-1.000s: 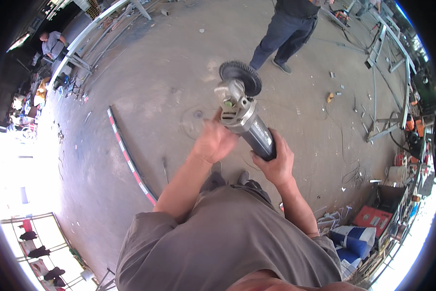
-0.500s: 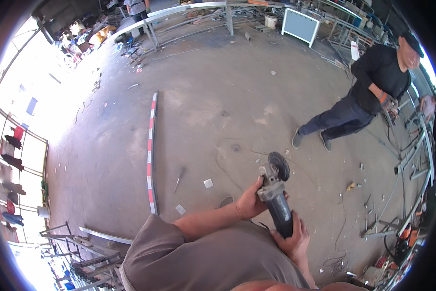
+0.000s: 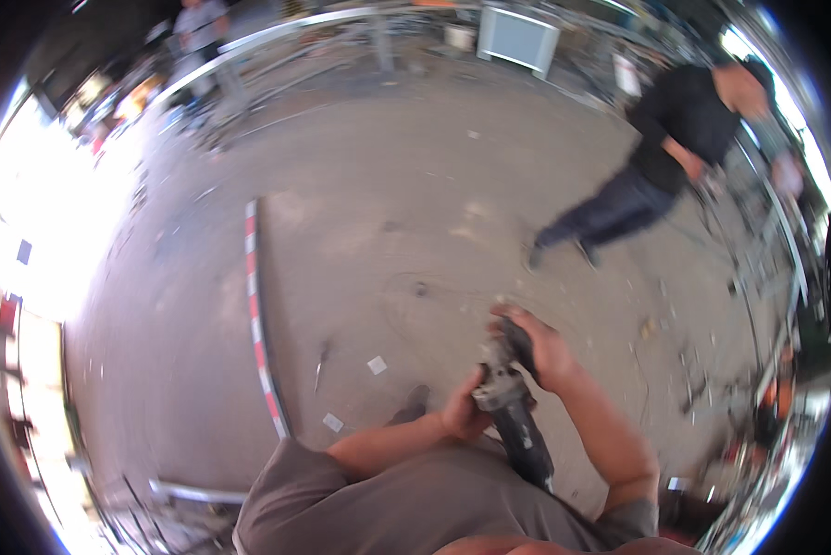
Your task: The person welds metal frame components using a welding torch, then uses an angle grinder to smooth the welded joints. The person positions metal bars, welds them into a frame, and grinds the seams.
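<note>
An angle grinder (image 3: 519, 435) with a dark body and a grey metal head is held in front of my belly, its handle end toward me. My left hand (image 3: 465, 409) is closed around the grinder's head from the left side. At the far end of the tool, my right hand (image 3: 547, 351) grips the dark round disc (image 3: 517, 344) with its fingers over the edge. Much of the disc is hidden behind those fingers, and the picture is smeared by motion.
A red-and-white striped bar (image 3: 255, 314) lies on the floor to the left. Small pale squares (image 3: 377, 365) lie nearer my feet. At the right a person in black (image 3: 684, 120) stands near metal frames. A long metal rail structure (image 3: 295, 26) spans the back.
My right hand has left the grinder's body and moved up to its disc. My left hand stays on the head. The whole view has shifted, and the person at right leans over more.
</note>
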Demonstrator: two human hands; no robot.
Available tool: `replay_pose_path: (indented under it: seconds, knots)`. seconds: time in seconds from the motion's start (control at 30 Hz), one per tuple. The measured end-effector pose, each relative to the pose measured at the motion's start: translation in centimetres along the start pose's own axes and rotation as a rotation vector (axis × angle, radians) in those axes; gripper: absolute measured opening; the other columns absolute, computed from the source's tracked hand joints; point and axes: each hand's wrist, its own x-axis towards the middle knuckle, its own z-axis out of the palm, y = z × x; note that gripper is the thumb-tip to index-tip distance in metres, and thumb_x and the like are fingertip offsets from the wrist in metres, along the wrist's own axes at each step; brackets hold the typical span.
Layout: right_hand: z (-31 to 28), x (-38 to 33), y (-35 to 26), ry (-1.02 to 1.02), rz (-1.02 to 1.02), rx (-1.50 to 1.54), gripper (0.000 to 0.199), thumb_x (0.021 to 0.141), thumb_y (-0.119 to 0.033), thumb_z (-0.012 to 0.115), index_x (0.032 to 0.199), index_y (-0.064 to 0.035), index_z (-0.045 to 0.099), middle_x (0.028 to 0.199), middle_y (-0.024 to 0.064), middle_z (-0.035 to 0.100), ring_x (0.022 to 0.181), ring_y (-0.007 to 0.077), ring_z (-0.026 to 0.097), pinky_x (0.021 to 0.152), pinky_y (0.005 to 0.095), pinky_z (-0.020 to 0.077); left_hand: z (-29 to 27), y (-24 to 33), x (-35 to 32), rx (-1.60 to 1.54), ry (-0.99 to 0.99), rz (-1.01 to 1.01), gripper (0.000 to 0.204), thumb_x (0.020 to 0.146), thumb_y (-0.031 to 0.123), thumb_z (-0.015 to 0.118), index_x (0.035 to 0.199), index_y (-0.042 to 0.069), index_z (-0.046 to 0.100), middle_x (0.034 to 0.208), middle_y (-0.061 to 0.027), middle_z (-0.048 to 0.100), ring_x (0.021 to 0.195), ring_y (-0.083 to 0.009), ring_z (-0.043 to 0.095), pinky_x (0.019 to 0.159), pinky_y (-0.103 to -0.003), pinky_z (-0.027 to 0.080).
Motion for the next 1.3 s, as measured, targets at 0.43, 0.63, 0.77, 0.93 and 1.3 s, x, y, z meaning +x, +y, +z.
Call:
replay_pose_path:
  seconds: [0.43, 0.63, 0.77, 0.93, 1.3]
  knots:
    - [1.9, -1.2, -1.6, 0.116, 0.053, -0.272, 0.047, 0.104, -0.025, 0.053, 0.144, -0.0025, 0.060, 0.127, 0.0085, 0.065, 0.116, 0.0194, 0.060, 0.103, 0.0363, 0.0481, -0.1, 0.5, -0.8, 0.006, -0.048, -0.050, 0.090, 0.094, 0.077, 0.057, 0.153, 0.011, 0.045, 0.141, -0.0194, 0.061, 0.134, -0.0418, 0.057, 0.117, -0.060, 0.040]
    - [1.1, -2.0, 0.6, -0.017, -0.435, -0.264, 0.047, 0.102, -0.030, 0.056, 0.139, -0.0020, 0.062, 0.134, 0.0121, 0.064, 0.124, 0.0229, 0.059, 0.109, 0.0382, 0.0454, -1.4, 0.0, -0.6, -0.030, -0.139, -0.073, 0.087, 0.094, 0.073, 0.060, 0.153, 0.011, 0.047, 0.144, -0.0201, 0.060, 0.137, -0.0417, 0.056, 0.117, -0.060, 0.040]
    - [1.0, -1.5, -0.4, 0.160, 0.055, -0.071, 0.046, 0.102, -0.027, 0.055, 0.141, -0.0022, 0.062, 0.134, 0.0117, 0.064, 0.124, 0.0245, 0.059, 0.111, 0.0387, 0.0437, -1.2, -0.8, -0.8, -0.045, -0.040, -0.026, 0.088, 0.093, 0.075, 0.059, 0.151, 0.010, 0.049, 0.140, -0.0190, 0.061, 0.135, -0.0409, 0.057, 0.116, -0.059, 0.041]
    - [1.4, -1.4, 1.3, -0.002, -0.638, -0.492, 0.044, 0.105, -0.027, 0.051, 0.139, -0.0021, 0.064, 0.137, 0.0141, 0.065, 0.128, 0.0288, 0.058, 0.113, 0.0412, 0.0411, -0.9, -0.2, -0.4, -0.122, -0.212, -0.043, 0.091, 0.094, 0.081, 0.052, 0.152, 0.011, 0.048, 0.137, -0.0183, 0.064, 0.130, -0.0399, 0.061, 0.113, -0.058, 0.046]
    - [-2.2, -8.2, 1.4, 0.398, -0.315, 0.116, 0.046, 0.109, -0.036, 0.057, 0.142, -0.0035, 0.063, 0.115, 0.0156, 0.074, 0.132, 0.0250, 0.058, 0.115, 0.0469, 0.0426, 0.6, -0.8, 1.8, 0.007, -0.025, -0.165, 0.099, 0.088, 0.092, 0.041, 0.139, 0.008, 0.054, 0.113, -0.0112, 0.063, 0.109, -0.0300, 0.057, 0.108, -0.054, 0.041]
